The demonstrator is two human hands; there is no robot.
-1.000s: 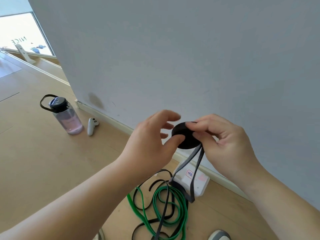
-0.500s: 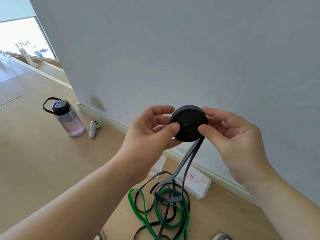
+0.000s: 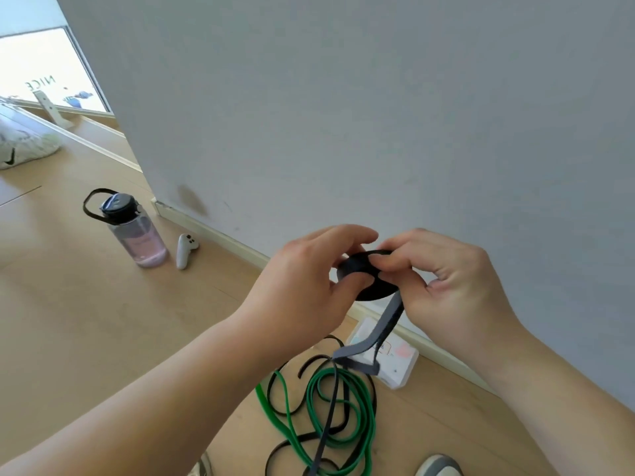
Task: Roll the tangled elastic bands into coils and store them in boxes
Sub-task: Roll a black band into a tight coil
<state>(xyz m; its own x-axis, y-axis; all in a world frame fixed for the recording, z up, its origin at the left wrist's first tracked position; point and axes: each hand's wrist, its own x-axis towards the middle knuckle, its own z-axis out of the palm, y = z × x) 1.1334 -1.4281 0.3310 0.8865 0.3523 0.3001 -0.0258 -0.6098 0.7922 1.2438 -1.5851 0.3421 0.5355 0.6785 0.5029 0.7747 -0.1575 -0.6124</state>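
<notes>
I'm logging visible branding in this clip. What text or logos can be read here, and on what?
"NICE", mirrored: bright panel.
Black swoosh mark, no words: white bag.
Label on white box: too small to read.
Print on water bottle: too blurred.

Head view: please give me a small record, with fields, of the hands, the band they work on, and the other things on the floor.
Left hand: thumb and fingers grip the black coil
Right hand: fingers pinch the coil's upper part
Tail: hangs from the coil down to the tangle
Green band: on the floor, tangled with black bands
Box: white, by the wall
Also: bottle, white controller
</notes>
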